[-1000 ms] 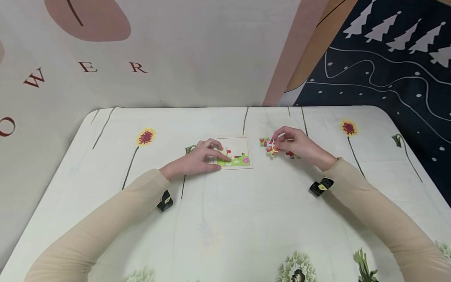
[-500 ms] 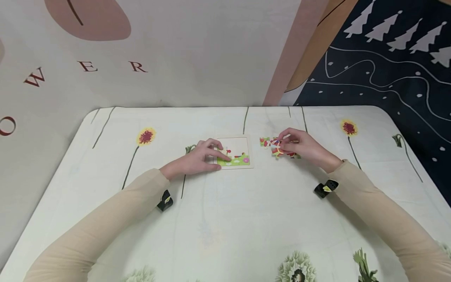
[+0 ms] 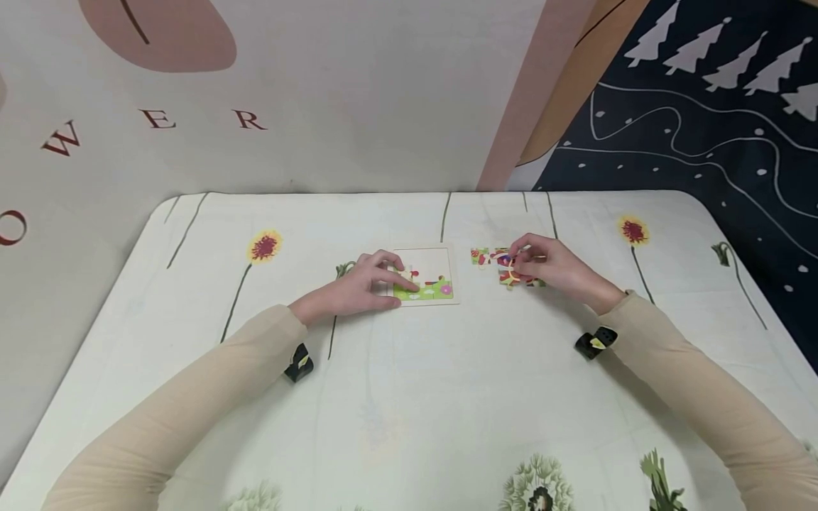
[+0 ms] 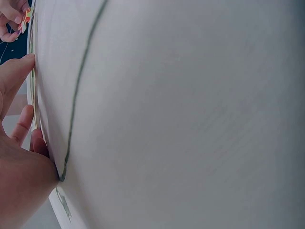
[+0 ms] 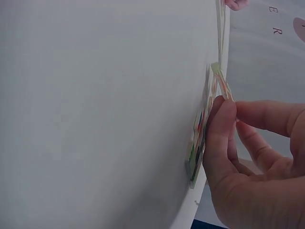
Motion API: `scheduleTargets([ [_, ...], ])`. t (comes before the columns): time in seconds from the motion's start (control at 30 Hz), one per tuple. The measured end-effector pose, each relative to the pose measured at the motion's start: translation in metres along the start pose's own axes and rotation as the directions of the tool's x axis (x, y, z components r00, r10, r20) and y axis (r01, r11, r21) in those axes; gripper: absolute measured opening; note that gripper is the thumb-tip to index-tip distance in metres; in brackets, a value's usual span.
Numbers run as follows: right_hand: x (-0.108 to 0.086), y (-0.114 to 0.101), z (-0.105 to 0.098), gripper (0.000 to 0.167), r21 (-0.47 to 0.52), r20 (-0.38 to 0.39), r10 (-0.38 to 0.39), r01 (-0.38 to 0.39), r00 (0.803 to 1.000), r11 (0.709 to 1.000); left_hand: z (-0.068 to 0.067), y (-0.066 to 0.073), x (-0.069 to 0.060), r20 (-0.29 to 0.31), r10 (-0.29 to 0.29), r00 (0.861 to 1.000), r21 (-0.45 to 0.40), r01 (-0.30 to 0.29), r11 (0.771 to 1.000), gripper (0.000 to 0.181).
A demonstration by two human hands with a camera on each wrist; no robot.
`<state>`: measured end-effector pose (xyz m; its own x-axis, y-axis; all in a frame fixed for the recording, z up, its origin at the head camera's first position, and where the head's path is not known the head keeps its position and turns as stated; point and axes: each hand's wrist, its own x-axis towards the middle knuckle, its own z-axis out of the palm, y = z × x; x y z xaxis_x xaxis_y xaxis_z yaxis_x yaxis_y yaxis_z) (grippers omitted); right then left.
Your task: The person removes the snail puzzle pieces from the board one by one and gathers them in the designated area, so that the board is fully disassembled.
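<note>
A square puzzle board [image 3: 422, 259] with a pale rim lies mid-table, its lower part filled with green, flowery pieces. My left hand [image 3: 358, 286] rests on its left side, fingers spread over the board's lower left. To the right, my right hand [image 3: 554, 268] pinches a puzzle piece [image 3: 507, 277] with red and yellow print between thumb and fingertips. In the right wrist view that piece [image 5: 223, 86] is tilted, just above other loose pieces [image 5: 196, 148]. Several loose pieces [image 3: 480, 256] lie on the cloth under and beside the right hand, partly hidden by it.
A white cloth [image 3: 422, 397] with printed flowers covers the table. Its far edge meets a pale wall [image 3: 358, 128], with a dark tree-patterned hanging [image 3: 696, 135] at the right. Black wrist cameras [image 3: 299, 363] sit under both sleeves.
My right hand has moved slightly right with the pinched piece, away from the board and over the loose pieces. The left hand stays put on the board.
</note>
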<state>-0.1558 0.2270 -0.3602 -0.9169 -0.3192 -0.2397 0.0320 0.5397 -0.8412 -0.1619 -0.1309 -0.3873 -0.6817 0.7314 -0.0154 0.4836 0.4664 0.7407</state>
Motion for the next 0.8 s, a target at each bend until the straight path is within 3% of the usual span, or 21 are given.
scheduleTargets([
  [0.8, 0.0014, 0.0009, 0.0007, 0.014, -0.173, -0.015, -0.095, 0.091, 0.995, 0.981, -0.0003, -0.0003, 0.0008, 0.002, 0.002, 1.0, 0.005, -0.002, 1.0, 0.03],
])
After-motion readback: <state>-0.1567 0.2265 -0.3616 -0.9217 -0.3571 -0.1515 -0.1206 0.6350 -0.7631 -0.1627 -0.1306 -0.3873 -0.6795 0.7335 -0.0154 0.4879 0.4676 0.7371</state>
